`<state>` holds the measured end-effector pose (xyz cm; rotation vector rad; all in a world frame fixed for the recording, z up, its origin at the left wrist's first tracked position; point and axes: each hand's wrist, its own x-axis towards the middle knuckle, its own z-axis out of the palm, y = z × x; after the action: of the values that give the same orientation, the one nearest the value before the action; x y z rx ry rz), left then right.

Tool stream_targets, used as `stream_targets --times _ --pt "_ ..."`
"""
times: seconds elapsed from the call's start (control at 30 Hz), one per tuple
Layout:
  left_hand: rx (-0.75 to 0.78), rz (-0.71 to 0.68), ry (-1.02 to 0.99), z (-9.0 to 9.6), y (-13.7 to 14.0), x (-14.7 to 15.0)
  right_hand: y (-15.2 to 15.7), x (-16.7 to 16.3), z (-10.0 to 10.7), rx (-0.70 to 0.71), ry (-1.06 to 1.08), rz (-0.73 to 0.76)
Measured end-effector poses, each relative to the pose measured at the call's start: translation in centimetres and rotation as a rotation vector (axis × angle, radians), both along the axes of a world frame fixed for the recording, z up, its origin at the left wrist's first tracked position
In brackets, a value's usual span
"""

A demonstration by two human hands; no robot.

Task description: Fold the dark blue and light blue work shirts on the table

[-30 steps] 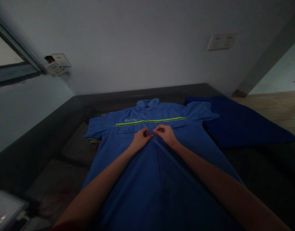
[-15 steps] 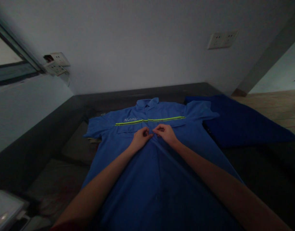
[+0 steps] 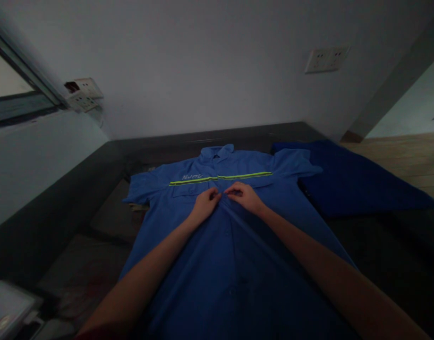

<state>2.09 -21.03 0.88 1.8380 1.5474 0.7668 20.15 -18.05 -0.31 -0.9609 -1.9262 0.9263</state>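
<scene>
Fingers (image 3: 214, 191) curled together over the front of the blue, short-sleeved fabric shirt (image 3: 217, 245) lying flat beneath them, your left hand (image 3: 203, 205) now sits slightly farther from your right hand (image 3: 248, 199), suggesting mid-work readjustment, though whether either pinches cloth I cannot tell.

Indoor room: wall sockets (image 3: 327, 60), wood-look floor (image 3: 404, 153)

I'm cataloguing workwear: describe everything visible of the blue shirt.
The blue shirt is short-sleeved, seemingly woven, spread front up with its collar pointing away. A yellow-green stripe crosses the chest, pale lettering above, a pocket flap below. Buttons show lower down. One sleeve overlaps a darker blue cloth. The left hand and right hand are at the front below the stripe; their grip is unclear.
</scene>
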Motion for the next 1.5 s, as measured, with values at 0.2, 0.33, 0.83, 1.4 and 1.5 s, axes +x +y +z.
stream_targets --times 0.2,0.33,0.83,1.4,1.5 --pt "0.075 0.03 0.028 -0.5 -0.1 0.0 -0.2 -0.2 -0.2 -0.042 -0.036 -0.019" --pt "0.088 0.004 0.057 -0.6 -0.2 -0.1 -0.3 -0.4 -0.4 -0.03 -0.043 -0.066" --pt "0.267 -0.07 0.601 -1.7 -1.4 -0.6 -1.9 -0.4 -0.8 0.31 -0.546 -0.067" --pt "0.47 -0.134 0.303 2.6 -4.6 0.0 -5.5 0.8 2.0 0.41 -0.381 -0.112" --pt "0.356 -0.229 0.201 4.2 -6.7 0.7 -8.0 0.8 4.1 0.339 -0.378 -0.068"
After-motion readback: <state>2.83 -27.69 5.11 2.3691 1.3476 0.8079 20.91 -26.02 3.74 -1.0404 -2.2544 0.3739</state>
